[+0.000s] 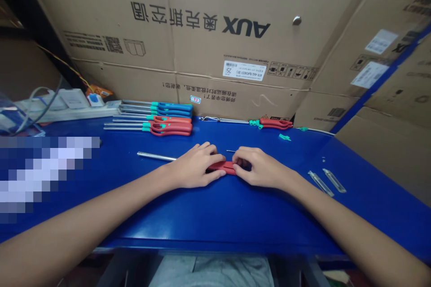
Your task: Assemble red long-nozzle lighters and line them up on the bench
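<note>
A red long-nosed lighter (229, 167) lies across the middle of the blue table, its metal tube pointing left. My left hand (200, 166) is closed around the lighter's handle, with the tube emerging beyond the wrist side. At the handle's right end, my right hand (257, 166) pinches the red casing between thumb and fingers. Just behind my right fingers a thin metal pin or rod (230, 150) shows; whether it is held or lies on the table I cannot tell. Much of the lighter's handle is hidden under my left fingers.
Several red and blue lighters (171, 128) lie stacked at the back left, beside a white power strip (77, 110). An opened red lighter (276, 123) and green pieces (284, 137) lie at the back. Two clear tubes (334, 180) rest at right. Cardboard (195, 49) walls the back.
</note>
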The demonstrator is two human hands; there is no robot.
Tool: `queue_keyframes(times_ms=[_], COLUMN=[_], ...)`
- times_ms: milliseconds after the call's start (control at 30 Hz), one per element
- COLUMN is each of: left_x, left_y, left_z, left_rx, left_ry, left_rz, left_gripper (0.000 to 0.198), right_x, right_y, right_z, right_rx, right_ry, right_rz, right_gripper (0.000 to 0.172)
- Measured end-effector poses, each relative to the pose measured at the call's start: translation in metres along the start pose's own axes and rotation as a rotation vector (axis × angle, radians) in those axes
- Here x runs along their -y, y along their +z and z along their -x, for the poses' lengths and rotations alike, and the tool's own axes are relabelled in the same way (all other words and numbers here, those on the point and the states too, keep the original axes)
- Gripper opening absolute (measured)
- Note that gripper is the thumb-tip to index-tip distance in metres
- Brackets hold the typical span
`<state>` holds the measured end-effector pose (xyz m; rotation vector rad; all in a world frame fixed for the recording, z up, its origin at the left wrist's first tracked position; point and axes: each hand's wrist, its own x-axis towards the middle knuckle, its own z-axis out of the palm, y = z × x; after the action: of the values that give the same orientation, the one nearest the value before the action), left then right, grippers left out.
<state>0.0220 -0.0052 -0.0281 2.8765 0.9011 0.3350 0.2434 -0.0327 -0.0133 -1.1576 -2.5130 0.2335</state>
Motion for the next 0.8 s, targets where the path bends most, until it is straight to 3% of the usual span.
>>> queue_keyframes(times_ms=[467,667,800], left_x=[-0.0004,0.0007,0.001], left_y=[0.0004,0.001,0.0018], left_z=[0.0005,0.0013,0.001], left_rx=[-0.011,-0.013,-0.019], left_ry=[0.009,0.019,0.024], left_rz=[-0.008,-0.007,-0.019], left_gripper=[0.038,0.035,0.035], right_x=[0.0034,0.0055,0.0047], right_y=[-0.0039,-0.0005,-0.0011], right_z=[0.0021,-0.0011,-0.0006], right_rx=[0.16,0.15,0.11], right_ry=[0.089,0.093,0.08], right_rz=[0.133,0.254,0.183], right_gripper=[0.021,0.026,0.027])
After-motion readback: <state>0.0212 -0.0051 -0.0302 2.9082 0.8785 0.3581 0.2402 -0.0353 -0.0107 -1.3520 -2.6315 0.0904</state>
